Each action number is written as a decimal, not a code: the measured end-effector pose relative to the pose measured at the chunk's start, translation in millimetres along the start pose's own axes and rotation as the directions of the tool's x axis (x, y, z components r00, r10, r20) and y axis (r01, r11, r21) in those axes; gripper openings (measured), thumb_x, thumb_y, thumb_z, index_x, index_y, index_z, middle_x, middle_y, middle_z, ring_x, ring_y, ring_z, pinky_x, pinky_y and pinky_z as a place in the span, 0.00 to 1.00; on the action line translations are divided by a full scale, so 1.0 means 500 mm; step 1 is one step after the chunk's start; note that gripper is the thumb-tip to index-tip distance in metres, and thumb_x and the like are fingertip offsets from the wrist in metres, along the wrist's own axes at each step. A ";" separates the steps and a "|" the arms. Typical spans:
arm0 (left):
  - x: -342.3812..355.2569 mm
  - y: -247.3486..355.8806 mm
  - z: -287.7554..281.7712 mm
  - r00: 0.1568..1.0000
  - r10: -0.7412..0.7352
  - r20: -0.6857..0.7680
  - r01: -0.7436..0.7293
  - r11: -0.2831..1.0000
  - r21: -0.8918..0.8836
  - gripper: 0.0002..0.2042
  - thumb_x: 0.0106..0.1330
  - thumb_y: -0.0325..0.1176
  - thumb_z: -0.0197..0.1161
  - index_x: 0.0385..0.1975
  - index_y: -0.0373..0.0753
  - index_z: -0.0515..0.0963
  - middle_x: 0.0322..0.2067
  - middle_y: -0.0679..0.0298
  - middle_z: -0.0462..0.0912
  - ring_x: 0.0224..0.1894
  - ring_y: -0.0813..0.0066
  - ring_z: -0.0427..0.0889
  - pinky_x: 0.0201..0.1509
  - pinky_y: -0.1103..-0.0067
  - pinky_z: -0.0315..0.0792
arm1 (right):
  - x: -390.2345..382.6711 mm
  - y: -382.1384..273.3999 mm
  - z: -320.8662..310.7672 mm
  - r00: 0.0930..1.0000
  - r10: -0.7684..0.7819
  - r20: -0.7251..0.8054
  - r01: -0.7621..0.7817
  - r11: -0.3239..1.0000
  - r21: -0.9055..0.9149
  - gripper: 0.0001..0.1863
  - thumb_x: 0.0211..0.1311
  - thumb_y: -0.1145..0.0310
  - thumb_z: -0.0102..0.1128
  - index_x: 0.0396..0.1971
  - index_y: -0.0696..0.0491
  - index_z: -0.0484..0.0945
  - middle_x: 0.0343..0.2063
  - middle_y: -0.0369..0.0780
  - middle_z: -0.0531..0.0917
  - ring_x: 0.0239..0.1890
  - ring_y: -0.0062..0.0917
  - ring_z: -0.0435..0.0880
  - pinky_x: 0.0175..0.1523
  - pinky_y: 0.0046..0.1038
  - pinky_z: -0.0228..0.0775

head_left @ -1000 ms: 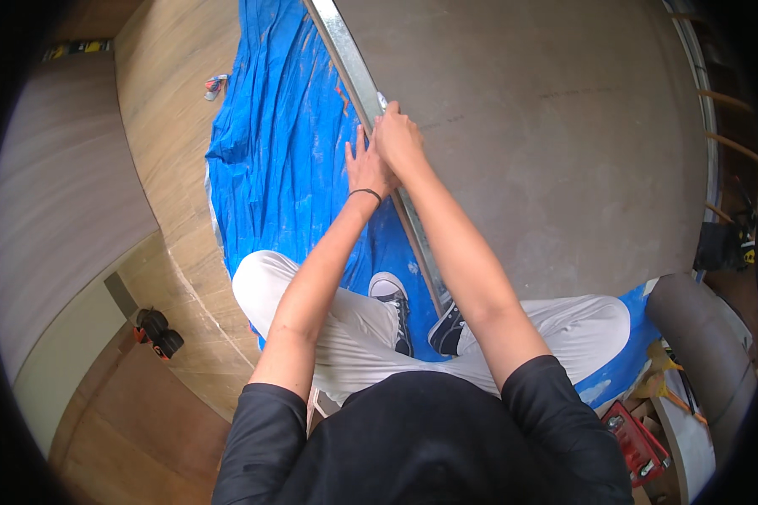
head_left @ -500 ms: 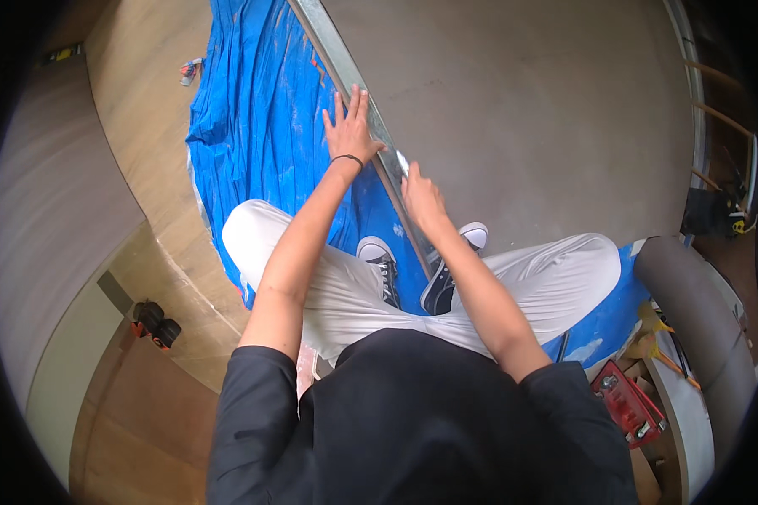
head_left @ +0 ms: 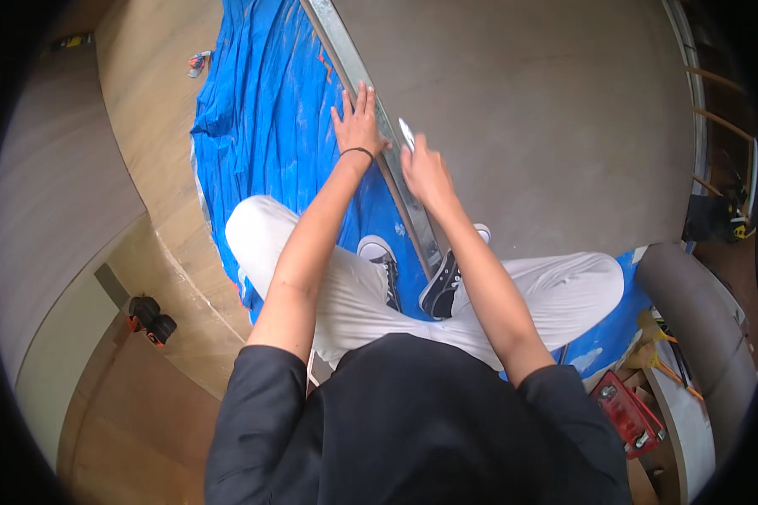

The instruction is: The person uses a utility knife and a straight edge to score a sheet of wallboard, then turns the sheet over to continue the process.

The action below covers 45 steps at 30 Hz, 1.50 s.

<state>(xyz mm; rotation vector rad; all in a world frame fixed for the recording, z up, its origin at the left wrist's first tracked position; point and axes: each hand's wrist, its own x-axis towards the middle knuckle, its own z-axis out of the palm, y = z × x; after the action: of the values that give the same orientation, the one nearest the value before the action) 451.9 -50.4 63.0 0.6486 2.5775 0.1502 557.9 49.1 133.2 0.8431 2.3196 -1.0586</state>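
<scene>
My left hand (head_left: 359, 128) lies with fingers spread on a long metal bar (head_left: 342, 46), which runs from the far edge down between my shoes. The bar rests along the left edge of a large grey sheet (head_left: 547, 109). In my right hand (head_left: 428, 172), fingers closed, is a slim whitish tool that looks like a utility knife (head_left: 407, 132). Its tip points away from me, just right of the bar, over the sheet. The frame does not show whether the tip touches the sheet.
A crumpled blue tarp (head_left: 261, 109) covers the floor left of the bar. At lower right are a red case (head_left: 623, 412) and a rolled grey sheet (head_left: 691, 295). Black-and-orange items (head_left: 152, 321) sit at left. A small red-and-grey object (head_left: 198, 64) lies beyond the tarp.
My right hand has moved a little farther from me with the knife, and more of the knife shows. My left hand stays on the bar; the whole view has shifted slightly.
</scene>
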 end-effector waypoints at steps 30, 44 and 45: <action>0.006 -0.024 0.036 0.992 0.050 -0.114 -0.052 0.999 -0.015 0.53 0.44 0.47 0.73 0.72 0.49 0.49 0.73 0.68 0.46 0.74 0.54 0.47 0.69 0.48 0.50 | 0.231 -0.120 0.043 0.985 -0.109 -0.137 0.098 0.991 -0.086 0.17 0.70 0.57 0.45 0.41 0.59 0.67 0.33 0.58 0.83 0.40 0.54 0.83 0.44 0.50 0.75; 0.004 -0.016 0.009 0.996 0.040 -0.086 -0.043 0.998 -0.035 0.49 0.46 0.44 0.73 0.71 0.49 0.54 0.73 0.69 0.47 0.74 0.56 0.45 0.71 0.49 0.48 | 0.235 -0.139 0.011 0.999 0.039 0.005 -0.039 0.999 0.005 0.19 0.66 0.63 0.52 0.49 0.61 0.67 0.40 0.58 0.82 0.47 0.51 0.82 0.51 0.47 0.74; 0.006 -0.021 0.028 0.991 0.040 -0.126 -0.039 0.999 0.011 0.51 0.43 0.44 0.75 0.71 0.48 0.54 0.73 0.69 0.47 0.74 0.56 0.46 0.71 0.50 0.49 | 0.216 -0.123 0.016 0.998 0.056 0.022 -0.057 0.998 0.041 0.19 0.66 0.63 0.52 0.49 0.61 0.67 0.40 0.59 0.81 0.46 0.52 0.81 0.51 0.48 0.73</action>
<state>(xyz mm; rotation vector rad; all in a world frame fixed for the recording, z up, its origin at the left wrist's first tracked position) 451.7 -58.5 47.4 0.7150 2.6887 0.1990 440.1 47.7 93.0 0.9041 2.2495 -1.0900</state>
